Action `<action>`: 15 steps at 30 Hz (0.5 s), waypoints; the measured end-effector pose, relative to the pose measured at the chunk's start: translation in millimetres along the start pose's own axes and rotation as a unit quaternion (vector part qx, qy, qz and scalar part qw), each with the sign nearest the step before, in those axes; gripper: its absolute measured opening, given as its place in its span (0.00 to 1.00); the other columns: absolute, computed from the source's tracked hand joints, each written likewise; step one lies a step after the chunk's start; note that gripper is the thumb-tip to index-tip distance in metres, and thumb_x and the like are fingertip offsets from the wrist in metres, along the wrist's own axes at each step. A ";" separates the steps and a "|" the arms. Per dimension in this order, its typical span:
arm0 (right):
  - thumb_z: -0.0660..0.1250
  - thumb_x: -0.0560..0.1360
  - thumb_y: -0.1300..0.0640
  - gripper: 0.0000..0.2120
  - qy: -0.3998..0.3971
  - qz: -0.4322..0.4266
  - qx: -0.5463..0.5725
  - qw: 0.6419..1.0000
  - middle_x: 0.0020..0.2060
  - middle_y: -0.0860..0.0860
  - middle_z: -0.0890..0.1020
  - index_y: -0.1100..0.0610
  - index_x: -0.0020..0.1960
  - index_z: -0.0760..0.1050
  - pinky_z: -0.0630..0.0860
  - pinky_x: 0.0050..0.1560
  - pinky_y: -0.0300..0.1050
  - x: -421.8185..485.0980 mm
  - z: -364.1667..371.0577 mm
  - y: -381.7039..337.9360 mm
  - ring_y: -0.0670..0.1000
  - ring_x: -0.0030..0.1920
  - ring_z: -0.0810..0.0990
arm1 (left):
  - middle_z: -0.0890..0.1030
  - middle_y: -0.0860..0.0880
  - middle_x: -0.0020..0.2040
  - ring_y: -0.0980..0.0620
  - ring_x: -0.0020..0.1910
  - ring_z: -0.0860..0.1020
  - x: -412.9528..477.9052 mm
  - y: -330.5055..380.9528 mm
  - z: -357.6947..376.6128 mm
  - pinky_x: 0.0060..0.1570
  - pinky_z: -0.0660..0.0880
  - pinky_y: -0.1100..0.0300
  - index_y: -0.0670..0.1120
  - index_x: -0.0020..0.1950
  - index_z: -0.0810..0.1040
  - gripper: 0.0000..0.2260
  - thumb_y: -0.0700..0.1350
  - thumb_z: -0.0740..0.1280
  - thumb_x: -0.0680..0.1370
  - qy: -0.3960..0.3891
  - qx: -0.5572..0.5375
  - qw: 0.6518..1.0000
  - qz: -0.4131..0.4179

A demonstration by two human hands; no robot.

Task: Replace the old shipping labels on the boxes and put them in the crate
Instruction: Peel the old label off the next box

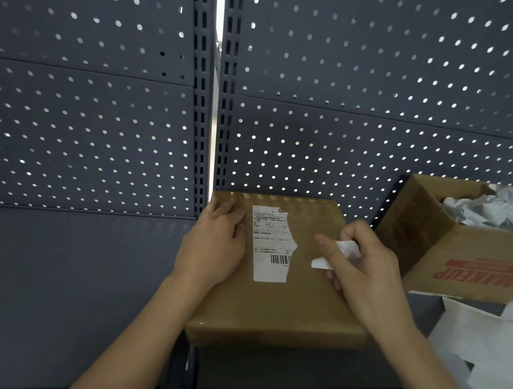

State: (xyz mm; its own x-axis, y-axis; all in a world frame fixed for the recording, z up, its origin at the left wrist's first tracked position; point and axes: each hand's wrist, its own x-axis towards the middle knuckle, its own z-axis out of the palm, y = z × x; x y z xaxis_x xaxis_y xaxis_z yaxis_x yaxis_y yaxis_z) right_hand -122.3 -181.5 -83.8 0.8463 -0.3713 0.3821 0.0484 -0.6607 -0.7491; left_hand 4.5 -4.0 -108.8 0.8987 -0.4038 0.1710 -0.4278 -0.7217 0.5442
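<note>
My left hand [214, 246] rests flat, fingers straight, on the box [276, 312], left of the half-torn label [271, 247]. My right hand [363, 264] pinches a torn label strip [320, 263] over the box top. Right of that hand stands an open carton [424, 226] of crumpled paper [493, 210].

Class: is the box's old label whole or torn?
Torn: the label has a ragged right edge; the right hand pinches a scrap.

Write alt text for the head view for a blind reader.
A person's right hand pinches a torn label scrap above a brown box, while the left hand rests on it. Part of the old shipping label is stuck to its top.
</note>
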 end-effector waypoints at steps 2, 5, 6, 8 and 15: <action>0.68 0.76 0.47 0.12 -0.022 0.023 0.024 0.999 0.26 0.54 0.77 0.50 0.40 0.68 0.74 0.31 0.50 4.2 -1.8 -1.1 0.47 0.25 0.74 | 0.62 0.57 0.76 0.57 0.77 0.47 0.2 -0.7 -0.2 0.63 0.69 0.49 0.54 0.73 0.68 0.19 0.46 0.53 0.83 -0.002 0.001 1.000 0.002; 0.66 0.78 0.53 0.04 -0.049 0.017 0.034 0.998 0.30 0.51 0.80 0.50 0.45 0.73 0.76 0.35 0.45 8.7 -3.6 -0.6 0.47 0.28 0.78 | 0.62 0.57 0.76 0.57 0.77 0.47 0.5 -0.4 -0.1 0.63 0.69 0.48 0.54 0.73 0.68 0.19 0.46 0.53 0.83 -0.001 0.002 1.000 0.001; 0.66 0.79 0.54 0.02 -0.053 0.009 0.031 0.998 0.32 0.50 0.81 0.50 0.46 0.75 0.77 0.39 0.44 9.8 -3.8 0.4 0.46 0.31 0.80 | 0.61 0.57 0.77 0.57 0.78 0.46 0.9 -0.6 0.3 0.63 0.69 0.48 0.55 0.73 0.67 0.19 0.47 0.53 0.83 -0.002 0.003 1.000 0.002; 0.64 0.80 0.56 0.04 -0.056 -0.003 0.025 0.998 0.35 0.50 0.83 0.50 0.47 0.76 0.78 0.45 0.49 12.3 -4.1 2.9 0.47 0.38 0.83 | 0.61 0.56 0.77 0.56 0.78 0.46 2.1 -2.3 2.0 0.65 0.68 0.47 0.55 0.73 0.67 0.19 0.47 0.53 0.83 -0.004 0.002 1.000 0.004; 0.64 0.80 0.62 0.20 -0.057 0.029 0.096 0.993 0.40 0.49 0.86 0.45 0.68 0.71 0.81 0.49 0.42 25.5 -4.5 10.4 0.46 0.45 0.85 | 0.61 0.55 0.77 0.54 0.78 0.46 2.7 -4.7 4.5 0.67 0.67 0.48 0.55 0.74 0.67 0.19 0.48 0.53 0.83 0.000 -0.006 1.000 0.004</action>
State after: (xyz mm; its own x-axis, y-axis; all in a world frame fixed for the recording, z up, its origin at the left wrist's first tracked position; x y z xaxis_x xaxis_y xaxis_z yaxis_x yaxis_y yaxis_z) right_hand -102.6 -200.8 -79.3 0.9049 -0.3207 0.2797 0.0888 -0.5005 -0.8612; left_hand 8.5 -4.3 -114.6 0.8950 -0.4100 0.1759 -0.4345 -0.7119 0.5517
